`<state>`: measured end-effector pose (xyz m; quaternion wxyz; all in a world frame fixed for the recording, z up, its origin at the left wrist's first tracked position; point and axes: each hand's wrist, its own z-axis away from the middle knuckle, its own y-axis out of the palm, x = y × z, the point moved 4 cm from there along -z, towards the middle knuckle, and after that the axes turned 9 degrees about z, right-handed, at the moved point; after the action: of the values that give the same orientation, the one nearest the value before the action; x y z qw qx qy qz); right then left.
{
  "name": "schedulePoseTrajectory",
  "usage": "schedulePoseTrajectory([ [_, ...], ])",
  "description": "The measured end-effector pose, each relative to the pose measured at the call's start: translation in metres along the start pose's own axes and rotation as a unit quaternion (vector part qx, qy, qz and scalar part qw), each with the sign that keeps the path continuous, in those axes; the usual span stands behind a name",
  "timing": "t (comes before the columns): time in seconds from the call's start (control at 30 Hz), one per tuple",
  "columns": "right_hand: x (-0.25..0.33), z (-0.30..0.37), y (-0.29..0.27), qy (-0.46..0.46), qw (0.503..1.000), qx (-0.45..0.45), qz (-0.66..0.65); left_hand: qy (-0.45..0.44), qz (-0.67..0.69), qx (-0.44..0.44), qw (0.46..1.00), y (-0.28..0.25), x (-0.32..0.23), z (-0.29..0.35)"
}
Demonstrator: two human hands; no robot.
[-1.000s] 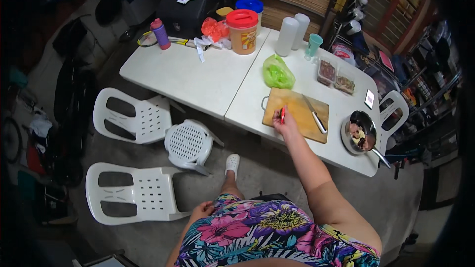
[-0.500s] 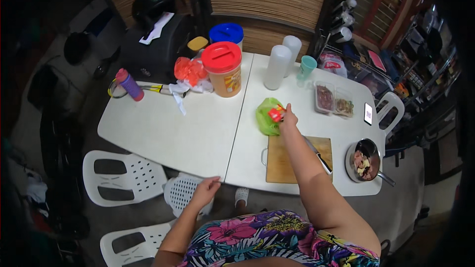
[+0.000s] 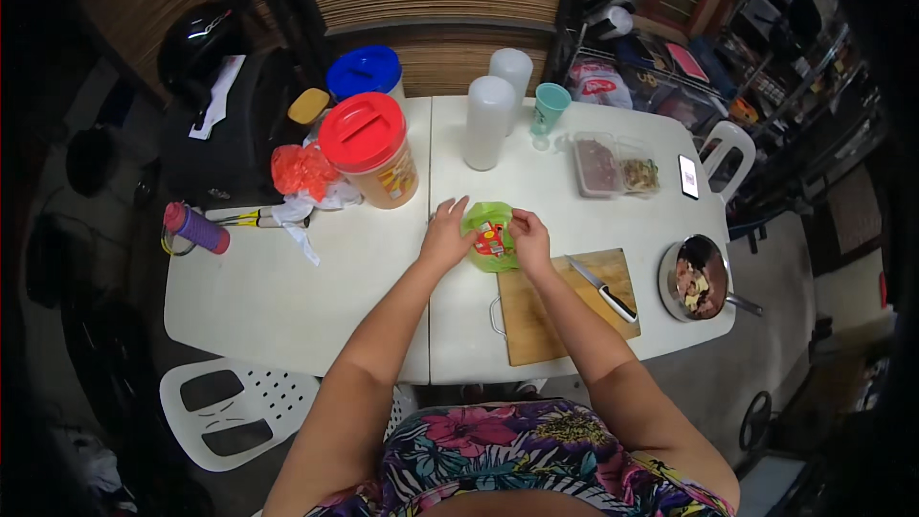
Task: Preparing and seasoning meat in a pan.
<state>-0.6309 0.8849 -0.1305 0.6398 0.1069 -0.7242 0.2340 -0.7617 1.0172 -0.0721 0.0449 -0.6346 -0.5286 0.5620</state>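
Observation:
Both my hands are at a light green plastic bag (image 3: pixel 503 262) lying on the white table beyond the cutting board. Inside its opening show small red packets (image 3: pixel 490 237). My left hand (image 3: pixel 447 235) is at the bag's left side, fingers apart, the thumb against its edge. On the other side, my right hand (image 3: pixel 530 237) has its fingers closed on the bag's right edge. A wooden cutting board (image 3: pixel 536 325) with a metal handle lies nearer me, partly under my right forearm. On it rests a knife (image 3: pixel 609 297) with a black and white handle.
A steel pot (image 3: pixel 670 289) with meat pieces stands at the right edge. Farther back are a clear food container (image 3: pixel 595 165), a phone (image 3: pixel 688 176), a green cup (image 3: pixel 550 107), a whitish bottle (image 3: pixel 489 124) and a red-lidded tub (image 3: pixel 369 148). A white chair (image 3: pixel 239 407) stands front left.
My left hand has come up from the table's front edge to the bag. My right hand no longer holds the red packet up; red packets now show in the bag, its mouth spread wider.

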Motion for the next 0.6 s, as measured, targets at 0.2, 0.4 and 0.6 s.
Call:
schedulePoseTrajectory([
  [0.2, 0.046, 0.028, -0.042, -0.177, 0.868, 0.017, 0.464, -0.072, 0.066, 0.060, 0.993, 0.004, -0.006, -0.039],
  [0.4, 0.022, 0.033, -0.055, -0.113, 0.822, 0.102, 0.549, -0.067, 0.103, 0.030, 0.992, 0.005, -0.002, -0.022],
  [0.6, 0.046, 0.052, -0.078, -0.158, 0.876, 0.056, 0.453, -0.052, 0.067, -0.057, 0.995, -0.004, -0.017, 0.030],
])
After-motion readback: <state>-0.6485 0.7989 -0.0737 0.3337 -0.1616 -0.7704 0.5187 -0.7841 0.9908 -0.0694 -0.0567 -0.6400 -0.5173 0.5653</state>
